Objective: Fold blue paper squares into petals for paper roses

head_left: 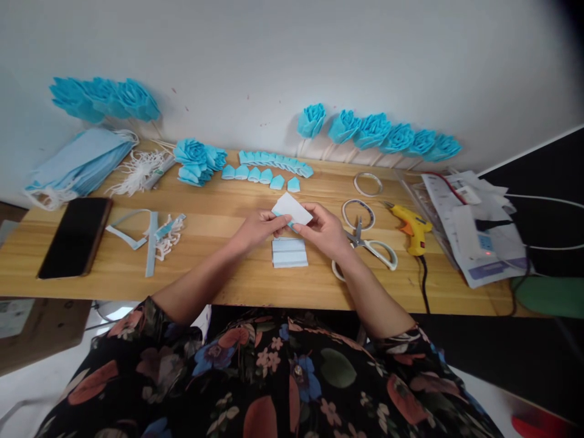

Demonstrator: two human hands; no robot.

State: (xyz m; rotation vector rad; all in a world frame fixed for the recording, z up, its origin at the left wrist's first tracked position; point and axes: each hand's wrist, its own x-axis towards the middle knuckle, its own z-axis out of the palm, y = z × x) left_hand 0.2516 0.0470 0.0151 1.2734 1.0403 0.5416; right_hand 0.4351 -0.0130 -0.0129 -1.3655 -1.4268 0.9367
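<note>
My left hand [257, 230] and my right hand [325, 229] meet above the wooden table [228, 280], both pinching one small piece of mask fabric [292, 209], white on top with a blue edge showing underneath. Directly below the hands lies a small stack of cut blue fabric pieces [289, 252]. Scissors [371, 243] with white handles rest just right of my right wrist.
Folded blue petals [262, 173] lie in rows behind the hands, with blue fabric roses [387, 134] along the wall. A yellow glue gun [410, 226], tape rings [367, 182], papers [474, 237], a phone [75, 234], a mask stack [79, 161] and cut strips [146, 234] surround them.
</note>
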